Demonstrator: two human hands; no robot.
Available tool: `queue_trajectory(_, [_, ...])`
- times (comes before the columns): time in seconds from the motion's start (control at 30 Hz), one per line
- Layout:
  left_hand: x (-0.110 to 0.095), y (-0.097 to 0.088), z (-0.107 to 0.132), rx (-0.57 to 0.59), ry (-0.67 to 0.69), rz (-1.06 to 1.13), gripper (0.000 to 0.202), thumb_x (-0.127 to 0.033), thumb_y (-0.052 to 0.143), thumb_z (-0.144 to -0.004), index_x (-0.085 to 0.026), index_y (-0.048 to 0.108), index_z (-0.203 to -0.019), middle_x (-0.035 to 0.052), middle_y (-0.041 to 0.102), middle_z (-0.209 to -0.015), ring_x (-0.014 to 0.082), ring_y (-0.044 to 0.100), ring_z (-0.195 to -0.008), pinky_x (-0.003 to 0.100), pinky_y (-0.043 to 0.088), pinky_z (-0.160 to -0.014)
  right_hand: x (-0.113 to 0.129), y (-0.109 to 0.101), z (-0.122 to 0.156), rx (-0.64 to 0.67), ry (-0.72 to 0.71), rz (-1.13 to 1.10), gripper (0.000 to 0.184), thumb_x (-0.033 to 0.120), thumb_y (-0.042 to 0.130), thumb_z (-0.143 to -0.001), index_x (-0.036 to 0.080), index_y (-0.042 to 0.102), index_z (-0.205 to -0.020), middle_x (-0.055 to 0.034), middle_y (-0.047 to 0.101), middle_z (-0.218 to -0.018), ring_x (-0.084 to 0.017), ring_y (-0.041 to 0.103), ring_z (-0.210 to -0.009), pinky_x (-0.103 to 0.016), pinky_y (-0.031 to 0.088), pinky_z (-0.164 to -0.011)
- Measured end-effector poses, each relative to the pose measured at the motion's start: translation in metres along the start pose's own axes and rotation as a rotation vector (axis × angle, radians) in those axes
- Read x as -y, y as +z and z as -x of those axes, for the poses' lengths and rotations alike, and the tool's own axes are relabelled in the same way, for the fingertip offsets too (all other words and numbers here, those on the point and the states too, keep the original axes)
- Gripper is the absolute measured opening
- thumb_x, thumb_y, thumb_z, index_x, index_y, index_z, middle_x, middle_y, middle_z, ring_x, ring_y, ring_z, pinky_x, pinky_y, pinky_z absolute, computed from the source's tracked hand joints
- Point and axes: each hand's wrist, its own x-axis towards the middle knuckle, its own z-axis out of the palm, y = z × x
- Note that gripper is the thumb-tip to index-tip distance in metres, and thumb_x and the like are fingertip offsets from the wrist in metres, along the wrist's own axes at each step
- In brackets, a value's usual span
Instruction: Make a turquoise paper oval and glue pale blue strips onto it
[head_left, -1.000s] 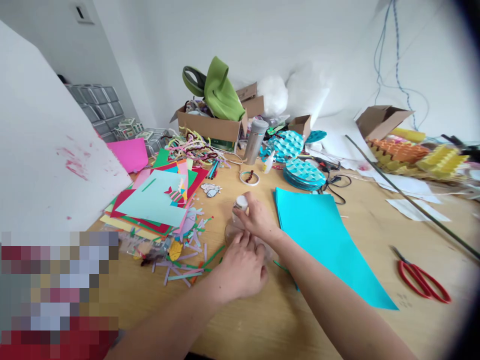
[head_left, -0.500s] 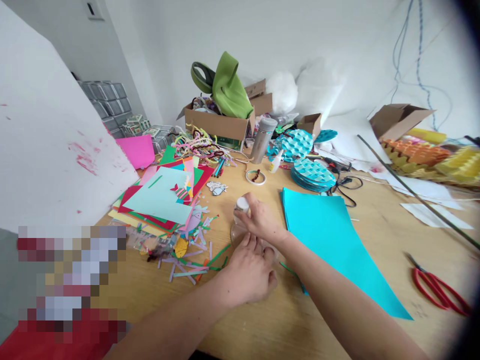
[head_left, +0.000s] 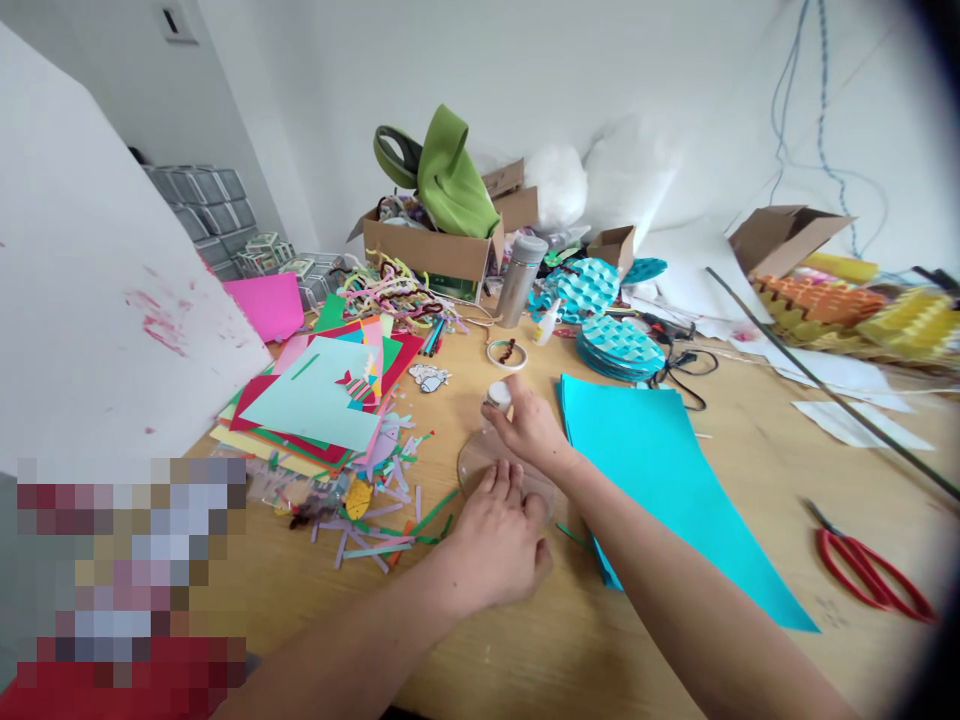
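My left hand (head_left: pixel 504 540) lies with its fingers stretched over a clear round sheet (head_left: pixel 474 465) on the table, pressing on it. Just beyond, my right hand (head_left: pixel 534 425) grips a small white-topped cylinder (head_left: pixel 498 394) between thumb and fingers, at the far edge of the clear sheet. Its exact kind is not plain, since the fingers cover part of it. To the right of my hands lies a stack of turquoise sheets (head_left: pixel 637 450). Paper strips (head_left: pixel 375 540) are strewn to the left.
Coloured papers (head_left: pixel 307 390) are piled at left. A white ring (head_left: pixel 508 353), a glue bottle (head_left: pixel 546 325), a grey flask (head_left: pixel 521 280) and woven turquoise discs (head_left: pixel 619 350) stand behind. Red-handled scissors (head_left: pixel 870 570) lie at right. A blurred red shape (head_left: pixel 127 675) is at lower left.
My right hand has moved the white-topped cylinder slightly right and away along the clear sheet's edge, uncovering more of the sheet. My left hand stays in place. The view has shifted a little.
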Motion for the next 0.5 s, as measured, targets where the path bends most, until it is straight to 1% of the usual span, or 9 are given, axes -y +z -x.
queue_trajectory(0.13, [-0.0005, -0.006, -0.0014, 0.01, -0.003, 0.022, 0.042, -0.038, 0.049, -0.09, -0.004, 0.059, -0.112, 0.0276, 0.059, -0.128, 0.0378, 0.05, -0.128, 0.048, 0.03, -0.113, 0.0045, 0.002, 0.0014, 0.039, -0.01, -0.016, 0.014, 0.033, 0.05, -0.086, 0.024, 0.041, -0.089, -0.0049, 0.062, -0.074, -0.024, 0.061, -0.07, -0.029, 0.037, -0.058])
queue_trajectory(0.2, [-0.0008, -0.0071, -0.0017, 0.015, -0.004, 0.024, 0.042, -0.038, 0.049, -0.09, -0.004, 0.059, -0.112, 0.0273, 0.059, -0.129, 0.0374, 0.049, -0.129, 0.048, 0.029, -0.113, 0.005, 0.0021, 0.0012, 0.044, -0.007, -0.012, 0.014, 0.033, 0.05, -0.086, 0.024, 0.04, -0.089, -0.0054, 0.062, -0.075, -0.025, 0.061, -0.071, -0.029, 0.037, -0.059])
queue_trajectory(0.3, [-0.0009, -0.0059, -0.0017, 0.016, -0.004, 0.015, 0.044, -0.039, 0.049, -0.089, -0.003, 0.058, -0.112, 0.029, 0.052, -0.137, 0.0389, 0.044, -0.134, 0.048, 0.031, -0.112, 0.005, 0.0013, 0.0008, 0.008, 0.018, 0.008, 0.014, 0.033, 0.05, -0.086, 0.023, 0.04, -0.089, -0.0061, 0.062, -0.076, -0.025, 0.061, -0.07, -0.03, 0.037, -0.058])
queue_trajectory(0.43, [-0.001, -0.0048, -0.002, -0.005, -0.011, 0.024, 0.042, -0.038, 0.048, -0.09, -0.005, 0.059, -0.112, 0.0254, 0.063, -0.124, 0.036, 0.053, -0.125, 0.047, 0.032, -0.112, 0.0075, 0.0012, 0.0038, 0.042, -0.013, -0.029, 0.014, 0.033, 0.05, -0.087, 0.024, 0.04, -0.089, -0.0051, 0.062, -0.075, -0.024, 0.06, -0.07, -0.029, 0.037, -0.058])
queue_trajectory(0.5, [-0.0009, -0.0051, -0.0023, -0.011, -0.012, 0.022, 0.042, -0.038, 0.047, -0.09, -0.005, 0.059, -0.112, 0.0254, 0.062, -0.125, 0.0361, 0.053, -0.125, 0.047, 0.032, -0.112, 0.0063, -0.0006, 0.0052, 0.05, -0.022, -0.029, 0.014, 0.033, 0.05, -0.086, 0.024, 0.039, -0.089, -0.0052, 0.062, -0.075, -0.024, 0.06, -0.071, -0.029, 0.037, -0.058])
